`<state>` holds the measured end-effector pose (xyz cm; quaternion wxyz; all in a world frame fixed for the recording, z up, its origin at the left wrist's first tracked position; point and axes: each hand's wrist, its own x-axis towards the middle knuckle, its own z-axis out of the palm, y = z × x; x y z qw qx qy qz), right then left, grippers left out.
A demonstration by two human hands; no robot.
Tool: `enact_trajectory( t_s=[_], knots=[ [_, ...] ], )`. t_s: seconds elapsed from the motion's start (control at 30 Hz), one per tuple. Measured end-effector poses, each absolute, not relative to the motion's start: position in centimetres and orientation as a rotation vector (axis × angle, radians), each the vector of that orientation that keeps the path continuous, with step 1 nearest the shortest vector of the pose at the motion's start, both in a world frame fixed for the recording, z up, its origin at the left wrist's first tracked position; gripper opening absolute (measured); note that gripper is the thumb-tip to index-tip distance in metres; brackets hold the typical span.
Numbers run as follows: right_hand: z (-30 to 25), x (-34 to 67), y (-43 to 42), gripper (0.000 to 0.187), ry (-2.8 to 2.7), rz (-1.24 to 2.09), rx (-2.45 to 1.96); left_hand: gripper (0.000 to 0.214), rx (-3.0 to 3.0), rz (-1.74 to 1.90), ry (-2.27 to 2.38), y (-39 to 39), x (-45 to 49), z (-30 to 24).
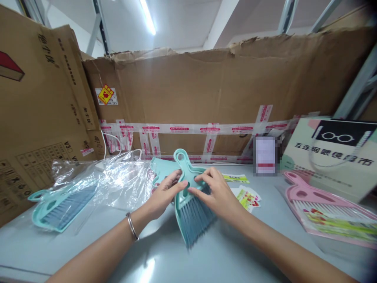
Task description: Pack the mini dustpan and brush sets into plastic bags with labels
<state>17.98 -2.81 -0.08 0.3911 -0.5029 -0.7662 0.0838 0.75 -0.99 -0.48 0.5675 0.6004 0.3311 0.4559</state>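
Note:
A teal mini dustpan with a grey-bristled brush (188,188) nested in it sits at the middle of the grey table (188,259). My left hand (165,194) grips its left side, fingers curled on the brush handle. My right hand (216,192) holds the right side, fingers pressed on the brush above the bristles (196,220). A metal bracelet (132,226) circles my left wrist.
A second teal brush set (60,204) lies at the left in clear plastic bags (118,179). A pink set in a bag (326,210) lies at the right, before a paper bag with glasses print (332,157). Printed labels (247,196) lie behind my right hand. Taped cardboard walls (206,102) enclose the table.

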Motion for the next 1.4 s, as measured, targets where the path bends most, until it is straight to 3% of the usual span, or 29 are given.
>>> enact_trajectory(
  t_s=[0.17, 0.57, 1.4],
  knots=[
    [0.3, 17.3, -3.6, 0.017, -1.979, 0.562, -1.203, 0.045, 1.343, 0.923, 0.598, -0.8, 0.1, 0.2],
    [2.2, 17.9, -4.4, 0.024, -1.988, 0.805, -1.192, 0.043, 1.539, 1.208, 0.576, -0.4, -0.2, 0.4],
    [4.4, 19.1, -5.0, 0.026, -2.142, 0.752, -1.207, 0.039, 1.429, 1.318, 0.541, -1.5, 0.7, 1.0]
  ],
)
